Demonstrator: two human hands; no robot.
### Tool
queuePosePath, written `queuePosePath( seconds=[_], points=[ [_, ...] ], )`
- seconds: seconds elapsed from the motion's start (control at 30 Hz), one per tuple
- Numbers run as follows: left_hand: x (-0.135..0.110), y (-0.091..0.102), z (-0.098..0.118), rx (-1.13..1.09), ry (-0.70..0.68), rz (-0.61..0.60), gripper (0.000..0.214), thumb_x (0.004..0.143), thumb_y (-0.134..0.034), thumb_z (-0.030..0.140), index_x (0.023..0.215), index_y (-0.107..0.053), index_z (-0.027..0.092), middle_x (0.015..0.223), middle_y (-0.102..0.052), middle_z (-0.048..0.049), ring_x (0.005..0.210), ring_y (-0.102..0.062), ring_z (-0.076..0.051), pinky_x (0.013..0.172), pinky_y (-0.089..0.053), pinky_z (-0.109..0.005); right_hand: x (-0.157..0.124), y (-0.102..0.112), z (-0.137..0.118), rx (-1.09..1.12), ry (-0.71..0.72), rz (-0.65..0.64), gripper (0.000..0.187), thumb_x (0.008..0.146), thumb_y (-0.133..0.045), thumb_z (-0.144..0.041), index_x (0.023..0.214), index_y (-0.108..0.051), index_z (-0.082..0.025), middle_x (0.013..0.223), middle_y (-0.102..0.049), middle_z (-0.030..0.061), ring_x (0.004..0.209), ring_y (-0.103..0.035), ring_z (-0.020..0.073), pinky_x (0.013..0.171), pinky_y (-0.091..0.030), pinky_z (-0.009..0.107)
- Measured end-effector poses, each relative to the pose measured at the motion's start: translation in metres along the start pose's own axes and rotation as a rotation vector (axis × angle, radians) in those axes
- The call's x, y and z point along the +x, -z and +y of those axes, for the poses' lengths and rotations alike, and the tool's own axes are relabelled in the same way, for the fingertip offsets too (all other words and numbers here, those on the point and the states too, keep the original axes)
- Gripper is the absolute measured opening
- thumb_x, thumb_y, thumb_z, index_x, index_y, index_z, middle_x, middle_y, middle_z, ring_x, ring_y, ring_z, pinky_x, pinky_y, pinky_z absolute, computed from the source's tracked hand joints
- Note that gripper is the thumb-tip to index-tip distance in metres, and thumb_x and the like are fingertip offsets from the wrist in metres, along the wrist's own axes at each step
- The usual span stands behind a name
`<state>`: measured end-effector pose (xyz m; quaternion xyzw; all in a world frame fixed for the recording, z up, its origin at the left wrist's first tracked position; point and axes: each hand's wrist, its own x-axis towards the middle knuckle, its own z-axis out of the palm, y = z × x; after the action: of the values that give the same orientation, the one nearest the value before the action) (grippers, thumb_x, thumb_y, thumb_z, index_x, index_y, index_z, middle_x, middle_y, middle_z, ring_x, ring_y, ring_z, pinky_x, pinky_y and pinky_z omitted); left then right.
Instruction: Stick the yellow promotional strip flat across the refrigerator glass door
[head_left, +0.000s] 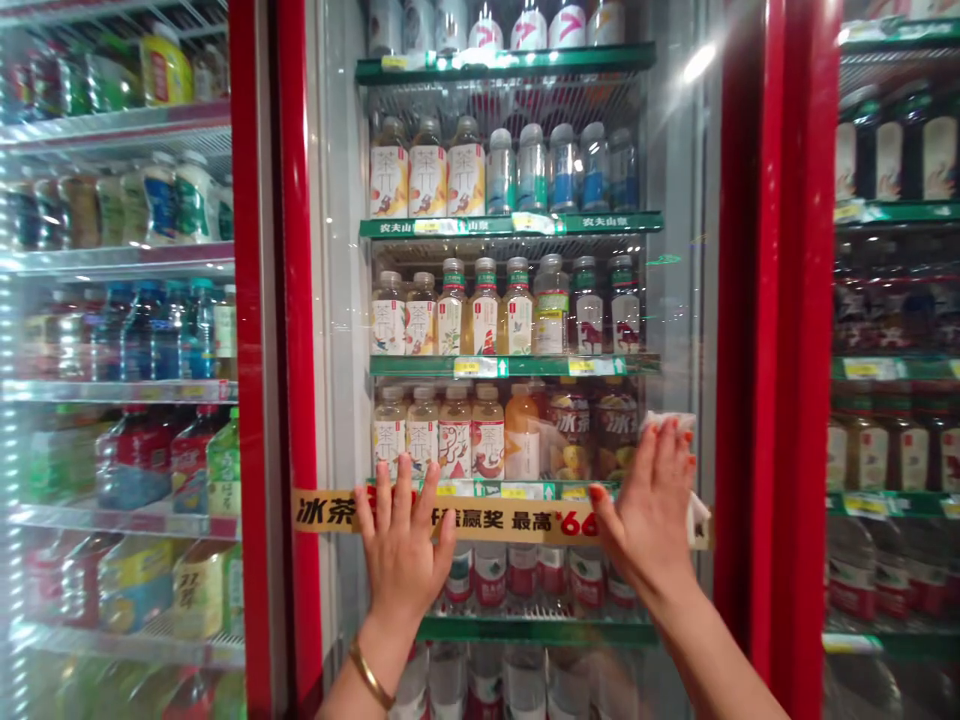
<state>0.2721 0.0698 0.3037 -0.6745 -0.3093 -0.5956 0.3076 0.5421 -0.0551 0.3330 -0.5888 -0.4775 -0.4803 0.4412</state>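
Note:
My left hand (401, 535) lies flat with fingers spread on the glass door (686, 300) of a drinks fridge, over the left part of a gold banner strip (487, 518) with dark and red lettering. A gold bangle (370, 676) circles my left wrist. On the right, my right hand (652, 505) presses a white tissue (670, 418) against the glass, its fingers fairly close together. The tissue shows above the fingertips and beside the hand's right edge; the rest is hidden under the palm. The hand covers part of the banner's right end.
Behind the glass, green-edged shelves (510, 224) carry rows of bottled drinks (484, 305). Red door frames (300, 300) stand on both sides. More stocked fridge shelves (120, 260) lie to the left, and others (892, 365) to the right. A bright light reflection shows at upper right.

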Motion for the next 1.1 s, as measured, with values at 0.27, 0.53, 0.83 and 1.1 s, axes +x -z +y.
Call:
queuePosePath(
  seconds=[0.27, 0.53, 0.83, 1.1],
  points=[
    [-0.002, 0.0, -0.001, 0.003, -0.008, 0.0, 0.077, 0.104, -0.061, 0.04, 0.172, -0.027, 0.034, 0.183, -0.018, -0.0054, 0.172, -0.011, -0.032, 0.14, -0.008, -0.064, -0.075, -0.004, -0.005, -0.034, 0.436, -0.11, 0.1, 0.104, -0.042, -0.073, 0.174, -0.014, -0.008, 0.184, -0.008, 0.0128, 0.172, -0.007, 0.0301, 0.141, -0.008, 0.049],
    [-0.002, -0.001, -0.002, 0.012, -0.006, 0.018, 0.077, 0.103, -0.063, 0.038, 0.172, -0.028, 0.034, 0.183, -0.019, -0.0047, 0.172, -0.012, -0.031, 0.14, -0.009, -0.064, -0.039, -0.01, -0.034, 0.002, 0.245, -0.079, 0.105, 0.103, -0.039, -0.075, 0.174, -0.007, -0.005, 0.184, -0.001, 0.0161, 0.172, -0.001, 0.0354, 0.139, -0.013, 0.059],
    [-0.002, 0.0, 0.0, 0.022, -0.012, 0.012, 0.077, 0.104, -0.06, 0.038, 0.173, -0.027, 0.032, 0.184, -0.015, -0.0038, 0.172, -0.009, -0.03, 0.141, -0.006, -0.06, -0.032, 0.001, 0.019, 0.012, -0.089, -0.029, 0.084, 0.11, -0.031, -0.055, 0.175, 0.004, -0.014, 0.183, 0.009, 0.0137, 0.17, 0.003, 0.0392, 0.133, -0.018, 0.076],
    [-0.002, 0.001, -0.002, 0.018, -0.018, 0.008, 0.078, 0.103, -0.062, 0.036, 0.173, -0.027, 0.032, 0.184, -0.017, -0.0043, 0.172, -0.011, -0.031, 0.14, -0.008, -0.061, -0.077, -0.005, -0.029, -0.009, 0.579, -0.142, 0.103, 0.101, -0.046, -0.076, 0.173, -0.019, -0.007, 0.184, -0.012, 0.0111, 0.171, -0.009, 0.0303, 0.141, -0.005, 0.043]
  ],
)
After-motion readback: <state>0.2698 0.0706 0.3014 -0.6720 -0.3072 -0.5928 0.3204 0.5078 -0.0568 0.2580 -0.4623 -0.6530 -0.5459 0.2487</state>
